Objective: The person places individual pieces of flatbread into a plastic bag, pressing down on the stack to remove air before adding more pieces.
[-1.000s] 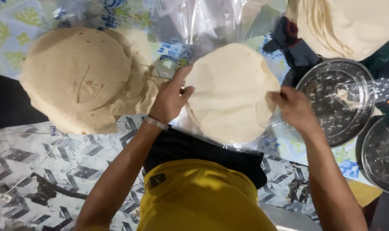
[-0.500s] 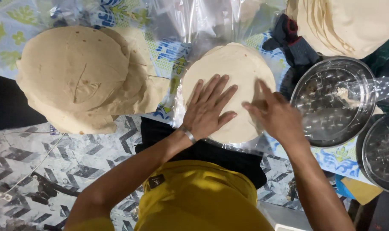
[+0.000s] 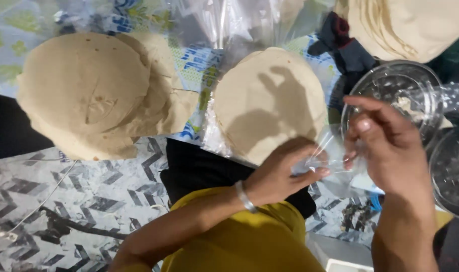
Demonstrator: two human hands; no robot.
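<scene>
**Both hands work a clear plastic bag beside the flatbreads**

The large stack of flatbreads point(image 3: 83, 90) lies at the far left on the patterned cloth point(image 3: 88, 201), its rounds fanned unevenly so the edges overlap. A second heap point(image 3: 416, 25) sits at the top right, cut off by the frame. Between them a smaller pile point(image 3: 267, 103) rests on crinkled clear plastic sheeting point(image 3: 229, 25), seemingly to keep it off the cloth. Two round steel plates point(image 3: 390, 90) lie at the right, the nearer one half out of view.

The left hand point(image 3: 280, 174) and right hand point(image 3: 385, 146) meet just below the small pile, each with fingers pinched together on the thin clear plastic bag point(image 3: 322, 158), held taut between them as if to part its mouth. The bag is nearly transparent, so its outline and whether it holds anything cannot be made out. A dark cloth point(image 3: 345, 48) sits near the top right.
</scene>
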